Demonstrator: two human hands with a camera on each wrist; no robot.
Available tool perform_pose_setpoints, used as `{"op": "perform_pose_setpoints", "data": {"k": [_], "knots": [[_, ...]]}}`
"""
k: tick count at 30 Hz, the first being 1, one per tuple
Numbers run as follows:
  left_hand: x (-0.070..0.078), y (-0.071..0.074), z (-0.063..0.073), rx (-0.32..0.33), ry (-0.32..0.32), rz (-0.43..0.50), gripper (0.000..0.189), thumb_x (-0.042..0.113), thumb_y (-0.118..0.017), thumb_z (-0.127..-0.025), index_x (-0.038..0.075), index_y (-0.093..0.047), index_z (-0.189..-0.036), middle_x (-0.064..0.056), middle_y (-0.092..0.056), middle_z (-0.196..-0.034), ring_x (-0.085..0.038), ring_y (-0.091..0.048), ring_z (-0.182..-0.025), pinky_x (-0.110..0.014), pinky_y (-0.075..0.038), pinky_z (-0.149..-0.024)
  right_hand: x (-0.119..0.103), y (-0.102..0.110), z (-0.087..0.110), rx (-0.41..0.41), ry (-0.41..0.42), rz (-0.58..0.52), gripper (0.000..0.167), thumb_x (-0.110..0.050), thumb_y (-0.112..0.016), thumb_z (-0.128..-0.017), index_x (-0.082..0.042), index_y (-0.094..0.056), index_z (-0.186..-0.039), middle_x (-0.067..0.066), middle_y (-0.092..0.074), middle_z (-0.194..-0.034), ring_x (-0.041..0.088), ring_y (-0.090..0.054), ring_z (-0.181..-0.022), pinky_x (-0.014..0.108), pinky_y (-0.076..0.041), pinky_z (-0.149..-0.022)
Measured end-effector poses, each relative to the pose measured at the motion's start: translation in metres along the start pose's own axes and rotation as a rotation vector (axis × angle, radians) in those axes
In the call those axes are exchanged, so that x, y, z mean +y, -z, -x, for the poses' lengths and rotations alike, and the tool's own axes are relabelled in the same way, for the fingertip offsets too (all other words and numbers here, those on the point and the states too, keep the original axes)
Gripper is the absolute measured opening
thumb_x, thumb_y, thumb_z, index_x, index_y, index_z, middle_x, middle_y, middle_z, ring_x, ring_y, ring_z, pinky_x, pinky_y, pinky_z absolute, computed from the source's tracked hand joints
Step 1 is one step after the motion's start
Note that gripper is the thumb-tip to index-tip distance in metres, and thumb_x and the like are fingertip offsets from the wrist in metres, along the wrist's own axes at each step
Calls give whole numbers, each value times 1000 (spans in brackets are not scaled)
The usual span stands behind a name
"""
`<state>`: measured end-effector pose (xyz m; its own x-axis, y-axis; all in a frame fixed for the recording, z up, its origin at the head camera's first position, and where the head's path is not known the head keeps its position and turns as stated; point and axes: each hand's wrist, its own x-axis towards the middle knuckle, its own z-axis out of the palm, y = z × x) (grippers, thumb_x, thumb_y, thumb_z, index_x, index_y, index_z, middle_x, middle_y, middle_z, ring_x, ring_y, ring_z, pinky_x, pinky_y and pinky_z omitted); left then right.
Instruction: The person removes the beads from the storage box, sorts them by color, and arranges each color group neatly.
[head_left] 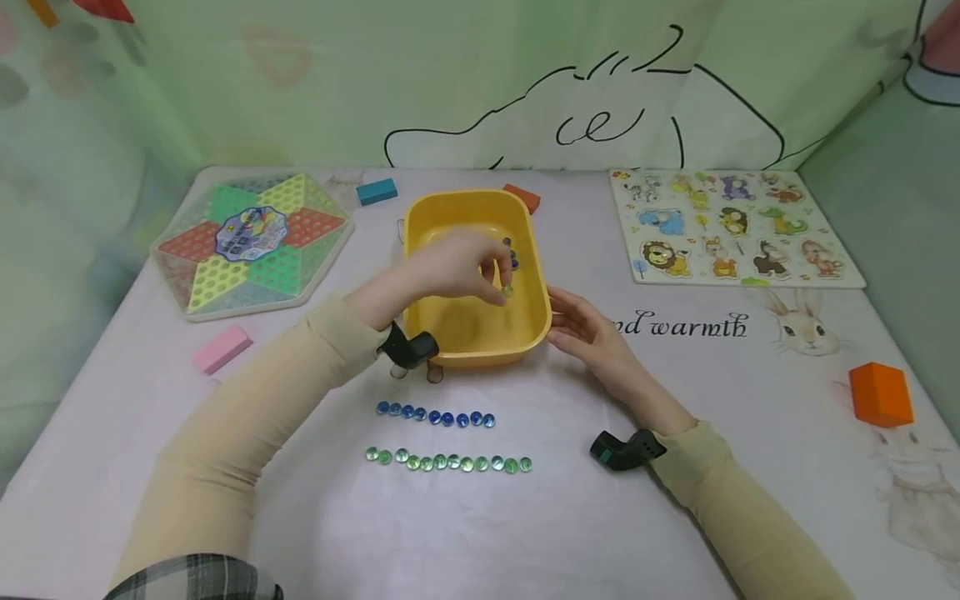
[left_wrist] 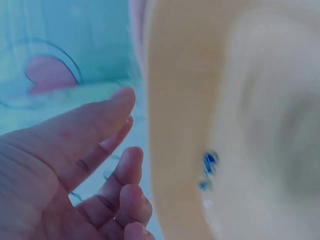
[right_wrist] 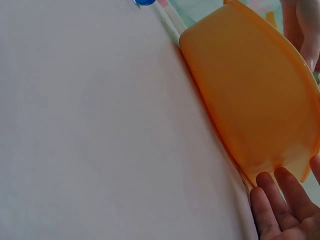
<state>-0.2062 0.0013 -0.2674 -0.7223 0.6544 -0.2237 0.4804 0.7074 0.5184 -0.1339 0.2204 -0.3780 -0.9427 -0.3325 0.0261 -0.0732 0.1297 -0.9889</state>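
Observation:
My left hand point(head_left: 461, 262) is over the yellow plastic basin point(head_left: 480, 354), its thumb and fingers apart. A small green glass bead point(head_left: 507, 291) shows near the thumb tip; I see no grip on it. Inside the basin, blue glass beads point(head_left: 513, 256) lie along the right side. They also show in the left wrist view, beyond the loosely bent fingers of the left hand point(left_wrist: 85, 165). My right hand point(head_left: 600, 342) rests its fingertips against the basin's right outer side, as the right wrist view confirms. A row of blue beads point(head_left: 435, 417) and one of green beads point(head_left: 453, 462) lie in front.
A Chinese checkers board point(head_left: 255, 242) is at the back left, an animal puzzle board point(head_left: 735, 225) at the back right. Blocks lie around: pink point(head_left: 223, 350), blue point(head_left: 377, 192), red point(head_left: 522, 198) behind the basin, and orange point(head_left: 881, 395) at the right.

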Motion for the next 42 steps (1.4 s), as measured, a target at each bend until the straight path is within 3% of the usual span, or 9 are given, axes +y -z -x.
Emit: {"op": "perform_pose_setpoints", "data": {"k": [7,12,17,20,25,32,42], "knots": [[36,-31,44,6,-128,-105,16,26,-72,-80,17,-61,-89,2,-57,-83,-14,-50,-80,-24,-40,-73,2,5,4,8,3,22,57,-9,-55,-91,-8,-31,-142,15,-38,-141,8,-49,-114,16,-41,-93],[52,-62,59,-97,-205,-179,15,28,-72,-80,21,-62,-89,5,-56,-84,-9,-51,-77,-19,-40,-68,1,6,5,14,5,31,55,-9,-54,-92,-9,-32,-143,16,-39,-140,9,-49,-114,17,-41,-93],[55,-86,62,-179,-201,-276,13,30,-71,-80,24,-63,-89,7,-56,-84,-7,-52,-75,-20,-41,-64,0,5,4,26,-2,25,56,-9,-53,-92,-15,-30,-144,19,-39,-138,9,-51,-111,16,-42,-91],[53,-97,61,-195,-193,-282,13,29,-72,-79,23,-63,-86,8,-56,-82,-8,-53,-74,-20,-41,-64,0,5,3,38,-4,13,57,-8,-53,-92,-16,-30,-144,19,-40,-137,9,-53,-109,16,-43,-89],[51,-110,60,-193,-212,-253,11,28,-71,-80,23,-62,-83,9,-55,-79,-7,-53,-75,-20,-40,-64,0,5,1,52,9,18,53,-9,-54,-92,-16,-35,-142,9,-44,-136,9,-52,-110,18,-43,-90],[48,-118,58,-179,-199,-235,9,26,-70,-81,23,-62,-82,10,-53,-77,-7,-51,-74,-22,-40,-63,-2,2,-1,47,6,19,49,-11,-54,-92,-14,-40,-139,2,-45,-135,13,-49,-113,19,-42,-91],[46,-118,58,-176,-182,-179,9,26,-69,-81,22,-62,-81,9,-52,-76,-7,-50,-72,-21,-39,-63,-5,-6,-2,83,2,49,50,-10,-54,-92,-14,-38,-139,14,-44,-137,13,-49,-112,18,-41,-91]]}}
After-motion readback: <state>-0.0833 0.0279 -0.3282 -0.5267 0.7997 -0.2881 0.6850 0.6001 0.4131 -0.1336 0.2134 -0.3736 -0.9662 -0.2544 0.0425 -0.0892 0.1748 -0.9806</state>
